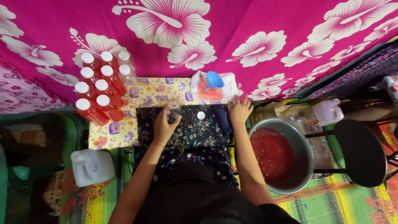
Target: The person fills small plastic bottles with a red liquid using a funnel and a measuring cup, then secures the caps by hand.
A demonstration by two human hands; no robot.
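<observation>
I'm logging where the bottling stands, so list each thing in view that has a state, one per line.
Red bottles: filled, white caps on, standing together.
Clear bottle: empty, uncapped, upright, held by left hand.
Loose white cap: off, lying on the dark floral cloth.
Right hand: resting flat on the cloth's edge, holding nothing.
Blue funnel: sitting in a pitcher.
Metal basin: holding red liquid, uncovered.
White jug: lying beside the mat.

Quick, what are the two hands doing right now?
Left hand: closed around a clear empty bottle.
Right hand: open, fingers spread, holding nothing, resting at the dark floral cloth.
</observation>
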